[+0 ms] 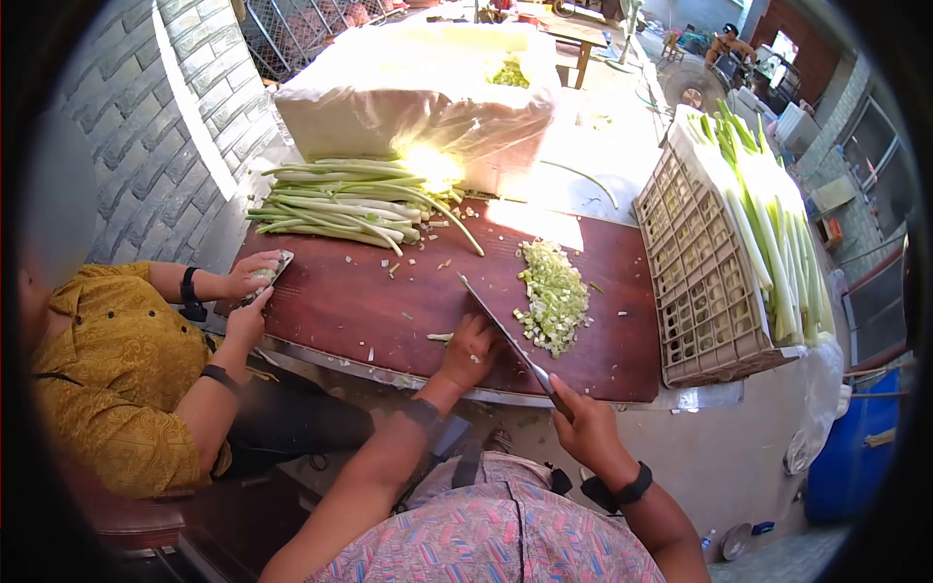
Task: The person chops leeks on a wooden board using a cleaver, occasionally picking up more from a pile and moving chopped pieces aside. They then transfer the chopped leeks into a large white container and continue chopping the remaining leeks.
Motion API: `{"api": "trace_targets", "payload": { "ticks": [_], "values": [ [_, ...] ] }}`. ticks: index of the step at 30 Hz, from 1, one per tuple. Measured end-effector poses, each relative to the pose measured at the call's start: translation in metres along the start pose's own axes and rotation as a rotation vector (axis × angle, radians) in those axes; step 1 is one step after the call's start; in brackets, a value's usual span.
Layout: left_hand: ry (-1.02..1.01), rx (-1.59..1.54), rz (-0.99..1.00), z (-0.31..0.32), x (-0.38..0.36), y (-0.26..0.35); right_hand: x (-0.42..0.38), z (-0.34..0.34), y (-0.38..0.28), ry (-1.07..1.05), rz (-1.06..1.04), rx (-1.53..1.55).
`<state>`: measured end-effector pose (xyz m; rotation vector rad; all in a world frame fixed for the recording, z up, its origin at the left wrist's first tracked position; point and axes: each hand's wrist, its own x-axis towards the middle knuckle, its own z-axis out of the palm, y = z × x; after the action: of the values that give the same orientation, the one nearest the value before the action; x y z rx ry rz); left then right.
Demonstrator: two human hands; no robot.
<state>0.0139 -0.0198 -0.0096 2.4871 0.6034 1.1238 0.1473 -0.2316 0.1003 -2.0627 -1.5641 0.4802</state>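
Right fingers (571, 400) grip 1 knife (505, 330); left fingers (473, 335) partly hidden beside it, can't tell if closed; right of these, 1 chopped heap (552, 296)

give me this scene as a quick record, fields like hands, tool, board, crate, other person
right hand: gripping the knife handle
left hand: beside the blade, near the board's front edge; grip unclear
tool: knife, slanting across the board
board: dark red
chopped pile: pale green pieces, right of the knife
whole stalks: long green-white bundle, at the back left
crate: plastic lattice, stalks on top
other person: yellow patterned shirt, at left
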Motion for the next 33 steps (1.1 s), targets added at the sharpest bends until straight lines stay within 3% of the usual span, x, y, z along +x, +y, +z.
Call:
{"api": "trace_targets", "payload": {
  "ticks": [5, 12, 14, 20, 33],
  "values": [
    [-0.097, 0.014, -0.081, -0.003, -0.002, 0.002, 0.028, 0.033, 0.006, 0.119, 0.015, 0.105],
    [-0.038, 0.012, 0.028, -0.024, -0.001, 0.007, 0.028, 0.036, 0.008, 0.228, 0.057, 0.278],
    [-0.060, -0.077, -0.017, -0.018, -0.004, 0.002, 0.016, 0.028, 0.006, 0.224, 0.042, 0.111],
    [-0.028, -0.066, -0.098, -0.016, -0.001, 0.005, -0.020, -0.001, -0.016, 0.166, -0.006, 0.075],
    [-0.002, -0.094, -0.033, -0.008, 0.003, -0.002, -0.011, -0.015, -0.010, 0.004, -0.032, -0.002]
  ]
}}
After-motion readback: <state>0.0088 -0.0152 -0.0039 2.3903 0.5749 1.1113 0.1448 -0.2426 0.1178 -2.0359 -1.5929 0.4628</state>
